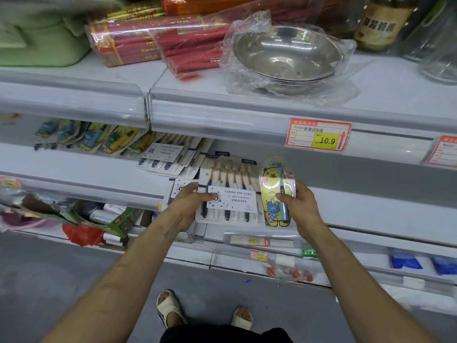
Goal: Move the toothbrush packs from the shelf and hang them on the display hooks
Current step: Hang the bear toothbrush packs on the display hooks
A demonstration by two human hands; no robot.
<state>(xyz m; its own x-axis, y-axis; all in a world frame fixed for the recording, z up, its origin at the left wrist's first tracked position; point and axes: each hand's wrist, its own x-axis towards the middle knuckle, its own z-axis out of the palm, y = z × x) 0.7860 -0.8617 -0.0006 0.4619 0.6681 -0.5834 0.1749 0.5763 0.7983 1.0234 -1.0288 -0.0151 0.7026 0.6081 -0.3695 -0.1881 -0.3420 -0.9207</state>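
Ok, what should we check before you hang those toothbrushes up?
1. Left hand grips the white toothbrush pack, thumb on its front: ok.
2. Right hand grips the yellow bear pack: ok.
3. Both packs are lifted off the shelf, facing forward: ok.
4. Hanging hole at the top of each pack is open: cannot tell, too blurry.
5. A free hook is waiting: cannot tell, the hanging packs hide the hooks.
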